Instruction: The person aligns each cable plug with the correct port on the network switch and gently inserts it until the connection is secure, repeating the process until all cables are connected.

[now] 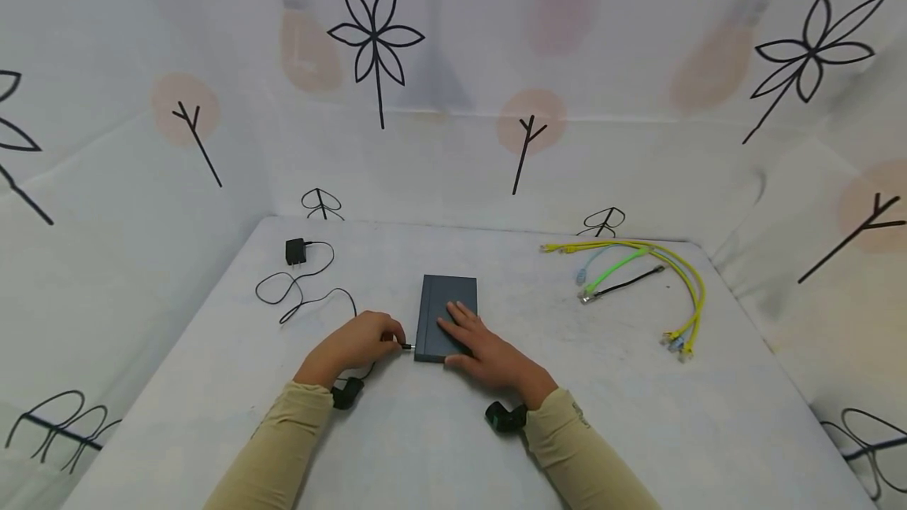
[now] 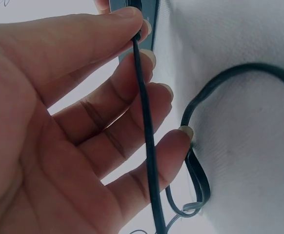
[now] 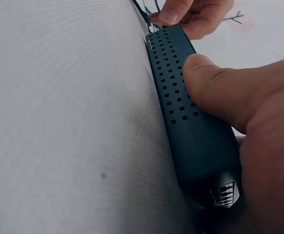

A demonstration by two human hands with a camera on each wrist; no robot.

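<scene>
A flat dark grey-blue network switch (image 1: 441, 299) lies on the white table in the head view. My right hand (image 1: 489, 349) rests on its top with the fingers spread. In the right wrist view the thumb (image 3: 205, 73) presses the vented side of the switch (image 3: 198, 146), and a port shows at the near corner. My left hand (image 1: 361, 339) pinches the black power plug (image 1: 407, 347) between thumb and fingertips, at the left edge of the switch. Whether its tip is inside the socket, I cannot tell. The black cord (image 2: 147, 122) hangs past the left palm.
A black power adapter (image 1: 295, 251) lies at the back left, its cord looping toward the left hand. At the back right are yellow cables (image 1: 697, 290), a green cable (image 1: 616, 264), a black cable (image 1: 631, 282) and a light blue one (image 1: 583, 274). Patterned white cloth walls (image 1: 453, 164) surround the table.
</scene>
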